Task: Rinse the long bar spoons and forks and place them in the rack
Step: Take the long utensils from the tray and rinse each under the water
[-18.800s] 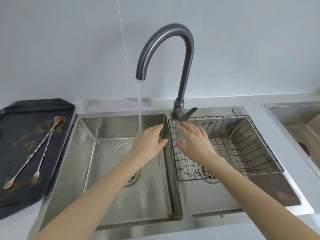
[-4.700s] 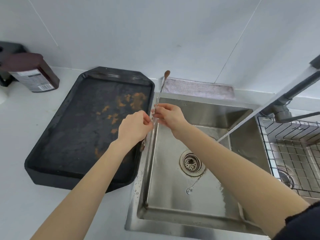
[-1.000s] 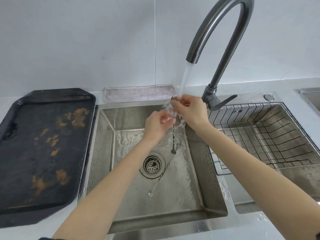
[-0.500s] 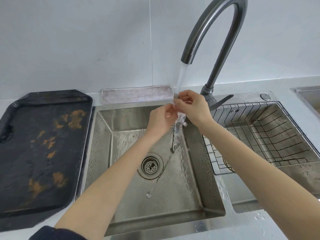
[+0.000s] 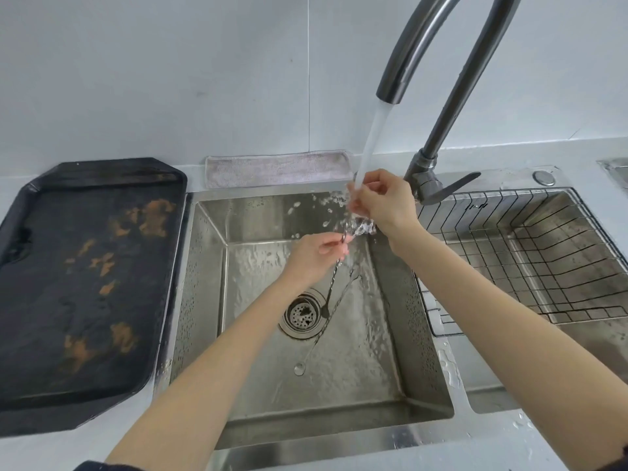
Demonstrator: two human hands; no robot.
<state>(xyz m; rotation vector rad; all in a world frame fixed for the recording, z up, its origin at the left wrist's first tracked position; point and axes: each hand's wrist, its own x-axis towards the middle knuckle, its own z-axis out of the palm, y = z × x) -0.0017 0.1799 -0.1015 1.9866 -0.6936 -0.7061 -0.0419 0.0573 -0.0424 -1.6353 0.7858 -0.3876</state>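
Note:
My right hand (image 5: 385, 203) pinches the top end of a long twisted bar utensil (image 5: 331, 283) in the running water. My left hand (image 5: 314, 254) pinches its shaft a little lower, just below the splash. The utensil hangs down over the left basin, and its lower tip ends near the drain (image 5: 301, 313). Water and fingers hide its top, so I cannot tell spoon from fork. A second long bar spoon (image 5: 314, 341) lies on the basin floor, bowl end toward me. The wire rack (image 5: 530, 263) sits in the right basin with nothing in it.
The grey gooseneck tap (image 5: 438, 130) stands between the basins, its stream (image 5: 372, 137) falling on my right fingers. A black tray (image 5: 78, 283) with brown stains lies left of the sink. A folded cloth (image 5: 277, 168) rests behind the basin. Another sink edge (image 5: 615, 164) shows far right.
My left hand has slid down the shaft, away from my right hand. The right hand stays at the top end under the stream. The spoon in the basin has not moved.

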